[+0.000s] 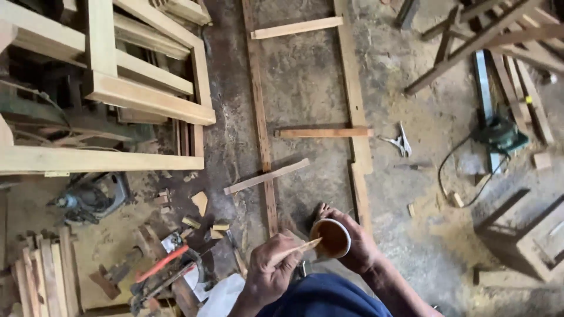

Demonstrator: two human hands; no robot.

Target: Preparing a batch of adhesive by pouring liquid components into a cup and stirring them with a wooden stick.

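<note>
My left hand [271,271] grips a thin pale wooden stick [296,249], fingers wrapped closed around its lower end, so the stick slants up to the right with its tip at the rim of a small round cup [331,238]. My right hand [354,242] holds that cup from the far side, fingers curled shut around its wall; the cup sits low in the middle of the view, just above my blue-clad knee [320,299], and it holds a brown liquid. Whether the stick's tip dips into the liquid I cannot tell.

Beyond my hands, on the dusty concrete floor [305,82], lies a long frame of thin wooden slats [261,117], with short cross pieces laid between its two long rails and one loose slat lying askew across the left rail. A pair of metal pliers [399,142] lies to the right of the frame, well apart from my hands. Further right sits a green power tool [499,135] with a black cord. On the left stands a pale timber frame structure [147,94], and lower left a red-handled tool [161,264] lies among offcuts.
</note>
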